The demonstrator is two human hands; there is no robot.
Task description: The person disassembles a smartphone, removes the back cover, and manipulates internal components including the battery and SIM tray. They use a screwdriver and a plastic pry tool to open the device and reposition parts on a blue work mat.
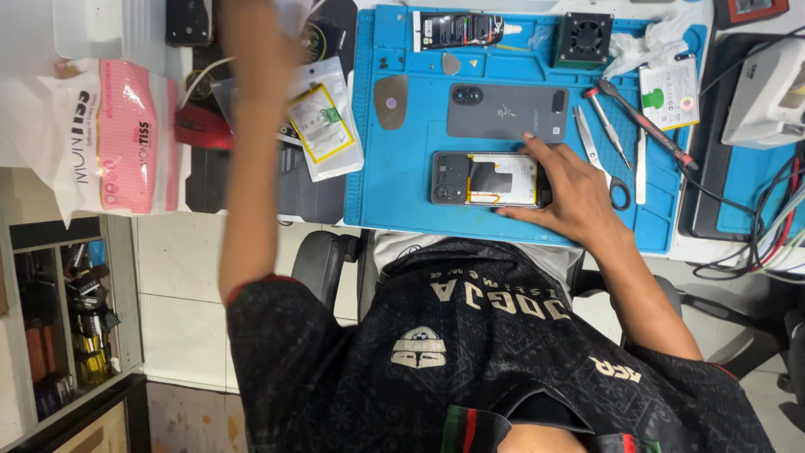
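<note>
An opened phone [482, 179] with its back removed lies on a blue repair mat [402, 201]. My right hand [574, 191] grips the phone's right end, thumb on the near edge and fingers over the far edge. Just beyond it lies the grey back cover [507, 111]. My left hand [251, 38] is raised and blurred at the far left, above a clear bag holding a battery [323, 126]. Whether its fingers hold anything is not visible.
Tweezers [605, 117], a red-tipped tool [646, 124], scissors [619, 191], a small black fan [583, 38] and a thin metal pry plate [391, 101] lie on the mat. A pink tissue pack [126, 134] sits at left, a white device [771, 92] and cables [755, 226] at right.
</note>
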